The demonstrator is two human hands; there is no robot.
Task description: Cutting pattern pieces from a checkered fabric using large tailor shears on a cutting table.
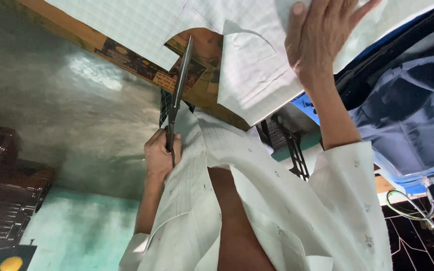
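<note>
**Curved cut in cloth, partway through**

Left hand (163,153) gripped around scissors (179,88), blades closed or nearly so, tips at the edge of a curved notch. Right hand (317,37) flat, fingers spread, pressing the cloth (249,70) on the table (126,55). Notch already open, wood showing through; judged about half cut, one marked curve on the flap uncut. Cloth: white, fine check, creased, hanging over the table edge.
</note>
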